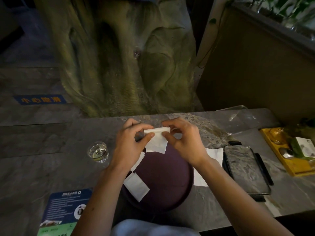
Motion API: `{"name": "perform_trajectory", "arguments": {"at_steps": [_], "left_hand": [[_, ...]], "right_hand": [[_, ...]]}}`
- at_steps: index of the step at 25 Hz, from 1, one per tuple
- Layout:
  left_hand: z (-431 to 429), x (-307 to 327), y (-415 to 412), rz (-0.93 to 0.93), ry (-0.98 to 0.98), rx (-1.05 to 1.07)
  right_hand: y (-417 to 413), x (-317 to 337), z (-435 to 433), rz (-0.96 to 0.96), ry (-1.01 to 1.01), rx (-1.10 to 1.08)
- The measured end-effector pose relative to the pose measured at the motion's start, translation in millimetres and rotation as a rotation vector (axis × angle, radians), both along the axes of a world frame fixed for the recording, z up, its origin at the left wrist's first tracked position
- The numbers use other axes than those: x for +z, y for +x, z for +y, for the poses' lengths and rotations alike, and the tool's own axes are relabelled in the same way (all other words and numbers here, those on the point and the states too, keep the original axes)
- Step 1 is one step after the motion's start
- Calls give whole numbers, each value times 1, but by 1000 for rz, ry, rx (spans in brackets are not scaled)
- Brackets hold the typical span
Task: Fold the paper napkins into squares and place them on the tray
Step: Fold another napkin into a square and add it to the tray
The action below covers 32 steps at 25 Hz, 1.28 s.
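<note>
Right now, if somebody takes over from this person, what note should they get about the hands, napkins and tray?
Left hand and right hand: both pinch one partly folded paper napkin above the far edge of the round tray.
Done: folded napkins lie on the tray's left side.
Left: finish this fold, place it on the tray, then fold the flat napkins lying right of the tray.

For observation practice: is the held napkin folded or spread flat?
Partly folded. The napkin is pinched along a doubled top edge by the left hand and right hand; its lower part hangs over the tray.
</note>
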<state>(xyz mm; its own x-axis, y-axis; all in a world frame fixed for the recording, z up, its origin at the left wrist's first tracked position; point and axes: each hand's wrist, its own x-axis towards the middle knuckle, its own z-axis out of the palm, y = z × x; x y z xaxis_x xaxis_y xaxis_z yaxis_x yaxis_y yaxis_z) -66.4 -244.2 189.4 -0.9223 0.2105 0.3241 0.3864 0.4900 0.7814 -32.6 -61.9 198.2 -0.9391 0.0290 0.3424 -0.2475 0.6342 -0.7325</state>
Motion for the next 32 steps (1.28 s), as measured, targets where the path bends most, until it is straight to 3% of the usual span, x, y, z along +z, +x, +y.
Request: {"name": "perform_trajectory", "arguments": {"at_steps": [4, 6, 8, 14, 23, 27, 32], "left_hand": [[0, 4, 0, -13, 42, -17], [0, 8, 2, -124, 146, -87], [2, 10, 4, -254, 267, -143], [6, 3, 5, -327, 421, -145], [6, 0, 4, -439, 538, -91], [4, -2, 4, -533, 488, -129], [1, -6, 3, -541, 510, -71]], "right_hand": [[-1, 4, 2, -19, 26, 6], [-2, 6, 4, -52, 6, 36], [-3, 6, 5, -91, -52, 77], [-6, -4, 6, -188, -326, 96], [-3, -5, 2, -283, -652, 50], [-3, -2, 1, -340, -776, 21], [3, -1, 0, -463, -783, 56]]}}
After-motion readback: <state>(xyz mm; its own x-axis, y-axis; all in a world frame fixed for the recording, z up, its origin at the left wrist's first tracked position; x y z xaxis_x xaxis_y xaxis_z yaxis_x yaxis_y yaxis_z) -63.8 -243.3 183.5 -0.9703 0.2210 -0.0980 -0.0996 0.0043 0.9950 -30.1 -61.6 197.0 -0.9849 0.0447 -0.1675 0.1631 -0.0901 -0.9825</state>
